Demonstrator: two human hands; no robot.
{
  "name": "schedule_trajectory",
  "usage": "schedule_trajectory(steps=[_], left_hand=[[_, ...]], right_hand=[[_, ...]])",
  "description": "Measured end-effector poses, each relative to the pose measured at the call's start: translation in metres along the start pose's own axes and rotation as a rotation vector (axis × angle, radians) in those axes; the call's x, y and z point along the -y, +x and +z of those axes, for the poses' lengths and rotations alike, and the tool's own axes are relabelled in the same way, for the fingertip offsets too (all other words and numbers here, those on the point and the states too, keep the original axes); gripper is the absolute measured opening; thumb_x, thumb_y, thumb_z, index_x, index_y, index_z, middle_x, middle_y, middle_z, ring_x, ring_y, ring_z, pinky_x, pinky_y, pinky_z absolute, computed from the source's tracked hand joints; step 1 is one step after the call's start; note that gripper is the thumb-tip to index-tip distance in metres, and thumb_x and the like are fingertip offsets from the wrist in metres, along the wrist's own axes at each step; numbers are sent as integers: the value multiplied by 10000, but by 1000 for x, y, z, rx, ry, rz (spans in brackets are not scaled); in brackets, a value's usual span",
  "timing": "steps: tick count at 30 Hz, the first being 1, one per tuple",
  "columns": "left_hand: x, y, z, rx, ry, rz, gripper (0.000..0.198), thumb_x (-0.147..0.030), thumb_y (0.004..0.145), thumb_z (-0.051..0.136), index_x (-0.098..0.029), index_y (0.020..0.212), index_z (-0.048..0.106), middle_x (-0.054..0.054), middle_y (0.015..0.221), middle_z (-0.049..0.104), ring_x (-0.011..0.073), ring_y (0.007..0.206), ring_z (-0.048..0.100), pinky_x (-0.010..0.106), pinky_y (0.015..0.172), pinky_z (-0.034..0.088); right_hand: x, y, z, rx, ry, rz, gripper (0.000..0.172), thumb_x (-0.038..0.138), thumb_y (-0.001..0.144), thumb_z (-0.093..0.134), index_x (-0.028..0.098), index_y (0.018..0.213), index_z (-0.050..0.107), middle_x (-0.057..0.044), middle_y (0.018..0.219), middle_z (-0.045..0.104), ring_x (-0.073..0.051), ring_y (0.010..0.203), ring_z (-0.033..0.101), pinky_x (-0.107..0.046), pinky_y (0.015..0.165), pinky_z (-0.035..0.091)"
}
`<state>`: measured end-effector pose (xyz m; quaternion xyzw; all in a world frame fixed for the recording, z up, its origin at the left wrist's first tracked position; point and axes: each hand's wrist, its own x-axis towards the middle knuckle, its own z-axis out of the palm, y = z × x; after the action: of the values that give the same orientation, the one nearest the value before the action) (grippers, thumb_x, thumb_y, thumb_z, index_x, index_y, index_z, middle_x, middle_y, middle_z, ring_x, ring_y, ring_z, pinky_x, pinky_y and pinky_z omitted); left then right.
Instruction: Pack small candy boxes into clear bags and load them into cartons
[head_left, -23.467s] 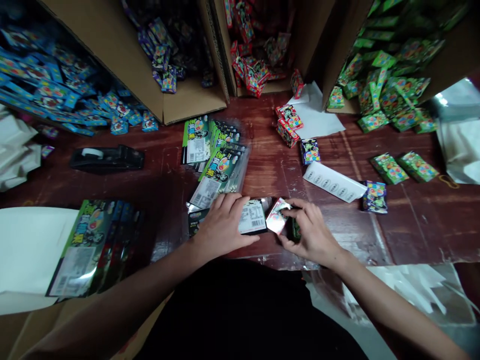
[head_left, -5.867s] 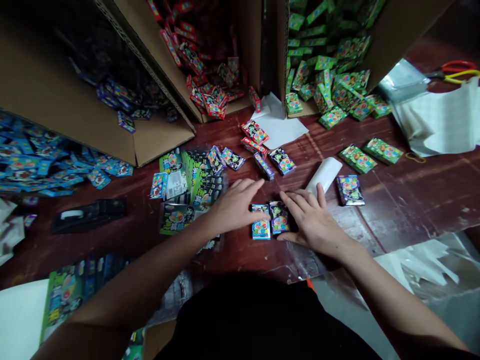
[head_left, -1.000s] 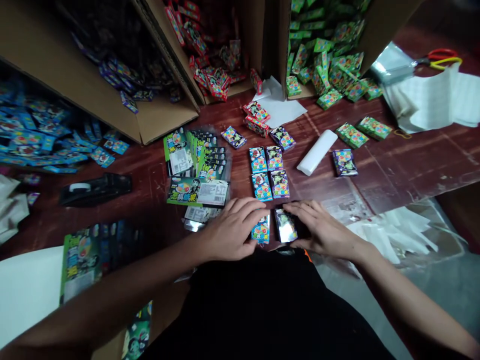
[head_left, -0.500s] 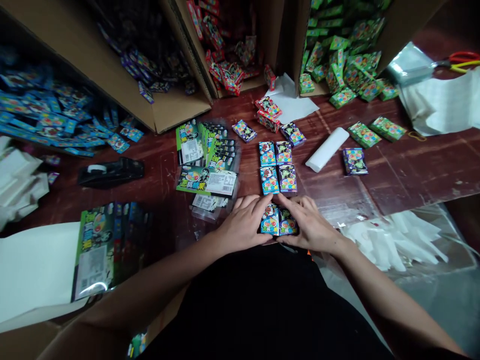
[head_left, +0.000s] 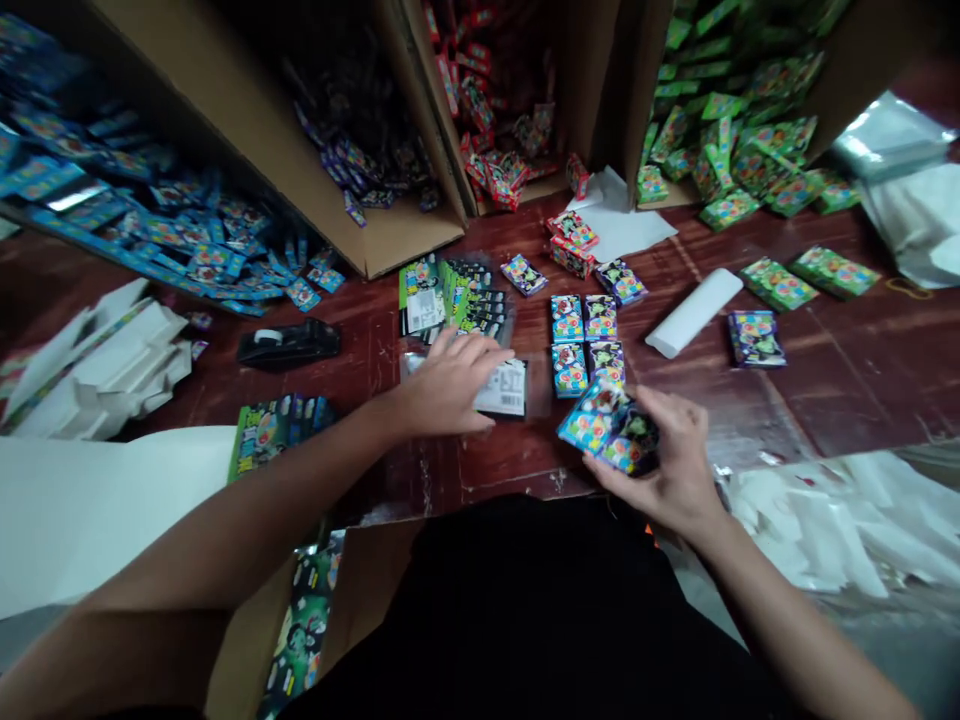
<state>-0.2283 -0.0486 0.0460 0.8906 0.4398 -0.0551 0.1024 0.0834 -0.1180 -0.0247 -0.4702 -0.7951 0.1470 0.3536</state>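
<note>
My right hand (head_left: 667,460) grips a pair of small candy boxes, one blue (head_left: 589,415) and one purple (head_left: 634,440), side by side and tilted above the table edge. Just beyond them, two blue boxes (head_left: 568,345) and two purple boxes (head_left: 602,318) lie in a block of two rows. My left hand (head_left: 450,385) rests with its fingers stretched out over a clear bag with a printed header card (head_left: 506,388); the hand hides part of the card. Behind that hand lies a fanned stack of similar green and black header-card bags (head_left: 472,290).
Cardboard boxes along the back hold blue (head_left: 172,220), purple (head_left: 360,160), red (head_left: 495,150) and green (head_left: 750,150) candy boxes. A black tape dispenser (head_left: 289,343) stands left. A white folded piece (head_left: 694,312) and loose boxes lie right, near a bag of white pieces (head_left: 825,520).
My right hand has lifted and tilted the blue and purple pair, which both hands held before. My left hand has let go and moved left onto the header-card bag. The view has shifted.
</note>
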Motion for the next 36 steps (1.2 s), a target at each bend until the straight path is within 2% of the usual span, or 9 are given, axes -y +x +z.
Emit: schedule_trajectory(steps=[3,8,13,16,20,23,25,31,36], left_hand=[[-39,-7,9,-84,-136,28,780,-478,788,737,-188,1439,420,138,1418,487,327,1324,459,466,1163,319],[-57,-11,28,-110,-340,-63,878,-565,681,826,-187,1383,459,126,1341,511,310,1277,503,433,1106,419],[-59,-5,47,-74,-402,-152,374,-534,1011,467,-243,1147,656,41,1115,665,213,1065,639,349,913,505],[-63,0,55,-98,-371,-214,409,-479,1052,389,-244,1013,721,21,970,711,202,980,661,343,877,503],[-62,-5,57,-136,-396,-169,405,-485,1036,429,-229,1223,681,61,1210,698,219,1137,634,369,1002,483],[-59,-24,53,-117,-304,-43,901,-704,818,654,-161,1502,433,165,1567,422,353,1427,391,505,1182,316],[-57,-38,51,-43,-237,19,1086,-720,713,744,-164,1552,339,177,1601,363,399,1445,334,558,1195,263],[-55,-48,57,-94,-240,-57,917,-546,774,761,-147,1510,386,163,1458,501,358,1340,430,507,1158,334],[-56,-37,58,-124,-285,35,882,-555,785,746,-153,1492,402,155,1423,510,343,1316,436,509,1141,354]], right_hand=[[6,0,-1,-87,-100,95,907,419,816,759,310,1540,223,-153,1395,523,-384,1247,517,-580,1057,358],[2,-6,0,93,-98,69,880,468,815,743,358,1533,247,-108,1382,566,-376,1178,539,-630,1087,293],[-3,-13,2,211,-100,13,834,485,828,719,347,1528,287,-93,1362,576,-346,1123,532,-656,1128,232],[-5,-15,3,218,-106,2,835,481,835,714,337,1535,281,-92,1358,581,-337,1116,525,-660,1136,227],[-9,-16,2,256,-153,-24,805,492,854,693,319,1535,302,-85,1357,591,-332,1125,513,-661,1145,215],[-12,-16,4,264,-189,-32,784,525,853,685,289,1520,348,-82,1352,597,-324,1121,513,-651,1159,206],[-11,-17,6,256,-210,-13,763,538,856,677,275,1507,377,-84,1353,597,-324,1126,513,-648,1167,200],[0,-17,3,353,-167,-33,732,550,846,681,286,1475,416,-67,1343,618,-333,1120,524,-698,1187,111],[-7,-7,-4,430,-39,-190,689,529,871,663,296,1466,406,-63,1378,604,-330,1183,518,-702,1205,72]])
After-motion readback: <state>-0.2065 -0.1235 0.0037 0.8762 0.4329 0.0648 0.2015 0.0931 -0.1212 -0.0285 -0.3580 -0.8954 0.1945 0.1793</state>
